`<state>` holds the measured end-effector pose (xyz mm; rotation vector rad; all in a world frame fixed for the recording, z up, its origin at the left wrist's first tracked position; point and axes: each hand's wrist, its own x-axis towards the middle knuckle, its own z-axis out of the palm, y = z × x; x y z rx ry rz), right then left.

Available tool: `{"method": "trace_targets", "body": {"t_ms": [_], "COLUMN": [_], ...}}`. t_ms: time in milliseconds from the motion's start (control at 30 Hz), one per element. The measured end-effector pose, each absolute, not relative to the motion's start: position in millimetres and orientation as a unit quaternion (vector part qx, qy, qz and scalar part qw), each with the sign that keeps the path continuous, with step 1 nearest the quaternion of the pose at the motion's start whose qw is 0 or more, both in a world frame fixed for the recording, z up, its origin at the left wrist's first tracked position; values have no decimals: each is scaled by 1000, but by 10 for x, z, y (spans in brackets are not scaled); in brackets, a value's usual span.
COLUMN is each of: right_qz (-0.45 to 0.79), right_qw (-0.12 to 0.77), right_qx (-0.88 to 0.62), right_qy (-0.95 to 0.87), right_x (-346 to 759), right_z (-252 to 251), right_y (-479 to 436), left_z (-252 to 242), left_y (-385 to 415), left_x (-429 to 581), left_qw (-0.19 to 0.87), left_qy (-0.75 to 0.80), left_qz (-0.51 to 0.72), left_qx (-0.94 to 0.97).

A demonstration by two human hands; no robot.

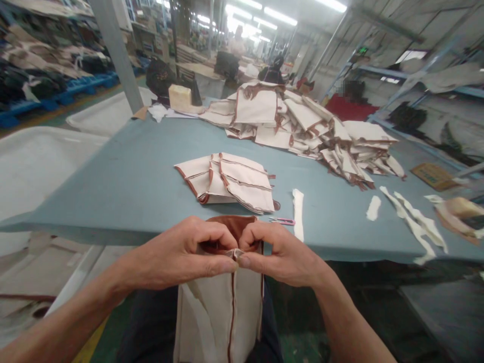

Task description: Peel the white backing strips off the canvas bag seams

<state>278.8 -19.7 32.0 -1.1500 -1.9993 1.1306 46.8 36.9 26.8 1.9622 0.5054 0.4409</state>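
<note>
A cream fabric bag (215, 317) with brown trim hangs upright between my forearms, in front of the table edge. My left hand (200, 249) pinches its top rim from the left, thumb outside and fingers curled inside. From the right, my right hand (270, 252) pinches the same rim, its thumb almost touching the other thumb at the brown centre seam. Brown lining (234, 224) shows at the bag's mouth behind the fingers. Pink-handled thread snips (283, 221) lie on the table just beyond my right hand. A small stack of cream bag pieces (242, 176) lies farther back.
A large heap of cream, brown-edged bag pieces (257, 108) covers the back of the blue-green table (124, 171). White strips (298, 212) lie to the right. A yellowish block (180, 97) stands at the far left, beside a metal post (117, 50). White bins (41, 166) flank the table.
</note>
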Motion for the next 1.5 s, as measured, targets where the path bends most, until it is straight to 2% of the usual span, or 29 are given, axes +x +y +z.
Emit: {"method": "trace_targets", "body": {"t_ms": [300, 433, 667, 800, 1000, 1267, 1400, 1500], "right_qz": [499, 513, 481, 405, 414, 302, 299, 320], "right_qw": [289, 297, 313, 338, 338, 359, 381, 361], "right_qx": [-405, -401, -385, -405, -393, -427, -445, -430], "right_qy": [-710, -699, -723, -747, -749, -773, -754, -764], "right_x": [2811, 2791, 2733, 2660, 2615, 2466, 2370, 2380], "right_z": [59, 2, 81, 79, 47, 130, 108, 81], "right_y": [-115, -116, -229, -281, -280, -366, -351, -304], "left_z": [179, 191, 209, 144, 183, 240, 196, 139], "left_y": [368, 290, 137, 179, 195, 32, 27, 83], "left_x": [470, 505, 499, 401, 290, 412, 431, 368], "left_qw": [550, 537, 489, 497, 489, 451, 501, 560], "left_qy": [211, 257, 300, 266, 247, 306, 314, 300], "left_qz": [173, 181, 180, 177, 170, 239, 287, 270], "left_qx": [789, 783, 799, 807, 819, 804, 753, 723]}}
